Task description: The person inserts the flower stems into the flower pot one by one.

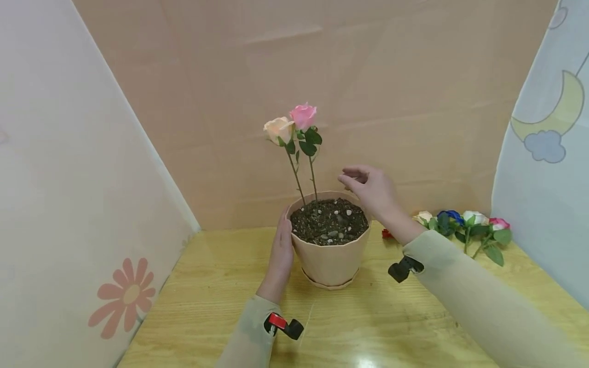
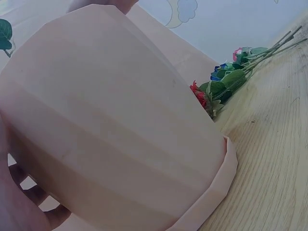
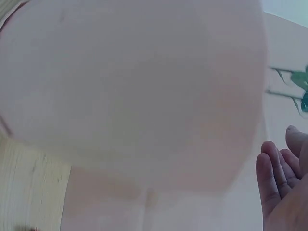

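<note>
A beige flower pot (image 1: pixel 331 260) full of dark soil (image 1: pixel 322 225) stands on its saucer (image 1: pixel 330 286). Upright in the soil, toward the back left, are a pink rose (image 1: pixel 303 116) and a cream rose (image 1: pixel 278 129). My left hand (image 1: pixel 279 250) rests along the pot's left side, its fingers reaching toward the back; the left wrist view shows them against the pot wall. Above the right rim hovers my right hand (image 1: pixel 371 190), apart from the roses. Its fingers are loosely bent, and the right wrist view shows nothing between them.
Several artificial roses lie on the wooden table (image 1: pixel 221 286) at the back right, among them a blue rose (image 1: pixel 451 215) and a white rose (image 1: pixel 475 218). A red flower (image 1: pixel 387 233) shows partly beside my right forearm. Fabric walls enclose the back and sides.
</note>
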{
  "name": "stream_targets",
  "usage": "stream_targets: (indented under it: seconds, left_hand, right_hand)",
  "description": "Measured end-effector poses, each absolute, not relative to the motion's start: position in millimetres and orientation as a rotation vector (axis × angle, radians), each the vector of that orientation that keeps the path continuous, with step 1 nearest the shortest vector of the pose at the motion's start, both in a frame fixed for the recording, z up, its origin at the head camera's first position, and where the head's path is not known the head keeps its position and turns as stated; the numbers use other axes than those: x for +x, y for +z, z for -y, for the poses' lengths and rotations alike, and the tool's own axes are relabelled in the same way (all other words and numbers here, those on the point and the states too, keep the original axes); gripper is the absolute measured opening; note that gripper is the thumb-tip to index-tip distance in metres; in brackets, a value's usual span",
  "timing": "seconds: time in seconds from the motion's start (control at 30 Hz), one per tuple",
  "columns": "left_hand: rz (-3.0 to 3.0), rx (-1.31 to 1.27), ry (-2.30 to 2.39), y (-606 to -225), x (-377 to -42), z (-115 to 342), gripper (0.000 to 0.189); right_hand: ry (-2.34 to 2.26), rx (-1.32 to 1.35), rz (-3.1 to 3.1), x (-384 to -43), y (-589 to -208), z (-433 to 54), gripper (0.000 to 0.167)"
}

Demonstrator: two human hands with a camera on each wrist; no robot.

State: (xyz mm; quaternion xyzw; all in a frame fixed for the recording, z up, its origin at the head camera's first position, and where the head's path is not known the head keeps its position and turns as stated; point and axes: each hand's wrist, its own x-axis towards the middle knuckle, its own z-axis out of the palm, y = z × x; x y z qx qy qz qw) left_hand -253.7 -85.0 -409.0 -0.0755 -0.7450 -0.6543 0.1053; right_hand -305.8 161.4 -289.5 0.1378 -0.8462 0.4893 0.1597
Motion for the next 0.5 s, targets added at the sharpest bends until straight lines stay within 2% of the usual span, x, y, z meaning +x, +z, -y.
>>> stream_targets:
  seconds: [0.5]
  left_hand:
    - [2.186, -0.237, -1.934, -408, -253, 85, 0.062]
  right_hand:
    - [1.250, 0.291, 2.543, -280, -292, -251, 0.053]
